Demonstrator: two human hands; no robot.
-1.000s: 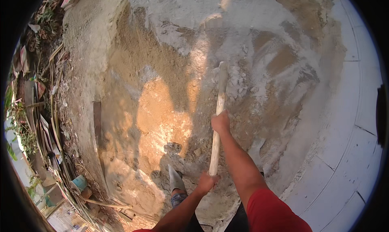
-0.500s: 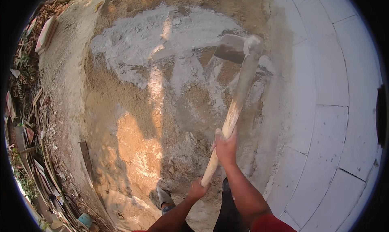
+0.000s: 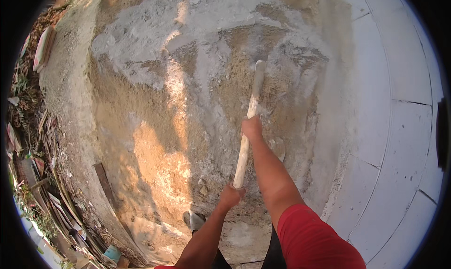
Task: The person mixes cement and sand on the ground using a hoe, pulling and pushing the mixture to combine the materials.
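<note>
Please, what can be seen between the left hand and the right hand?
In the head view, a bare stretch of the pale wooden handle runs between the left hand and the right hand, with grey-brown soil below it.

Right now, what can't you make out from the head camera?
Tool head: head view, possibly hidden by soil beyond the wooden handle.
Right hand: head view, its back hides the palm.
Left foot: head view, partly behind the left forearm.
Blue container: head view, contents too small.
</note>
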